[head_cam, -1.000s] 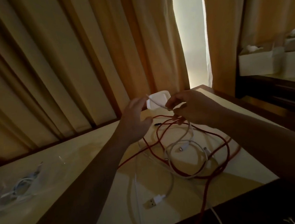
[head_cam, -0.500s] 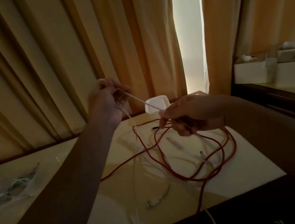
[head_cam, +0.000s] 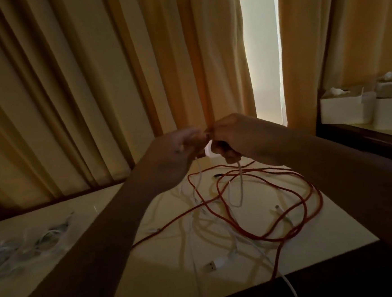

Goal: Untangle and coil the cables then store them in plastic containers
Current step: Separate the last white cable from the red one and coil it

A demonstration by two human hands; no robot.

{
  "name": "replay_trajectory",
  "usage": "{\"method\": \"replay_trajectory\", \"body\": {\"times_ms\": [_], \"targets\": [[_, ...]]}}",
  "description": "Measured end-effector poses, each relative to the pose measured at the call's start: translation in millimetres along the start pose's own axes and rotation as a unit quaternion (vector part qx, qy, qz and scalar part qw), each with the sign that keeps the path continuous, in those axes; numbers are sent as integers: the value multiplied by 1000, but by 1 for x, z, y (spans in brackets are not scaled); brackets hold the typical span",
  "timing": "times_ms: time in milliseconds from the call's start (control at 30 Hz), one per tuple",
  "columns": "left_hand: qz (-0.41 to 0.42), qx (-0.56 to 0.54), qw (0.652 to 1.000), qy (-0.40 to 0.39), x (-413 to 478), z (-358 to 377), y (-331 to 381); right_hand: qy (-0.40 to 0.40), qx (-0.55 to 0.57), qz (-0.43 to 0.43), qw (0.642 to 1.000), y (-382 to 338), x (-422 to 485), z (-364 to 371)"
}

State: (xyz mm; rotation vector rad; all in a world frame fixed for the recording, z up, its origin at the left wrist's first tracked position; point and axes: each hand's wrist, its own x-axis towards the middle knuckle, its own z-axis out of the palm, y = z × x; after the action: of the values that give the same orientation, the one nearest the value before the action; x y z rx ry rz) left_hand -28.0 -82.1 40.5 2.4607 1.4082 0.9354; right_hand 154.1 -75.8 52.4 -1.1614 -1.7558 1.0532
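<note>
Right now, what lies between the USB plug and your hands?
In the head view, tangled loops of red cable and white cable cover the table between the USB plug and the left hand and right hand.

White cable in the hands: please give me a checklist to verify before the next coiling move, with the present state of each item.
1. Both hands grip the white cable: ok; left hand and right hand hold it, close together.
2. Loop formed: ok; one hangs below the right hand.
3. Clear of the red cable: not ok; the two cross on the table.
4. USB plug belongs to this cable: cannot tell.
5. Plastic containers have room: cannot tell; too dim.
</note>
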Motion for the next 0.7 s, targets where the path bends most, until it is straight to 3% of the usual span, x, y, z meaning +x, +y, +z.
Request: {"method": "replay_trajectory", "body": {"times_ms": [67,133,200,233,433,533,700], "targets": [[23,10,1000,15,2,1,-3,-1,8,-13,1000,0,-3,-5],[-22,-95,989,112,7,-8,-13,-59,-8,18,998,11,-9,-11],[-78,-239,945,210,10,-22,-25,-144,44,80,985,26,-21,-15],[-95,-256,933,236,12,-26,-32,-185,87,98,974,33,-27,-15],[-165,-241,909,297,2,-18,-75,-363,234,80,898,41,-42,-8],[-187,-259,885,338,-3,-24,-87,-375,218,104,895,33,-43,1],[-166,-200,896,360,-8,-32,-99,-378,185,146,895,31,-45,10]]}}
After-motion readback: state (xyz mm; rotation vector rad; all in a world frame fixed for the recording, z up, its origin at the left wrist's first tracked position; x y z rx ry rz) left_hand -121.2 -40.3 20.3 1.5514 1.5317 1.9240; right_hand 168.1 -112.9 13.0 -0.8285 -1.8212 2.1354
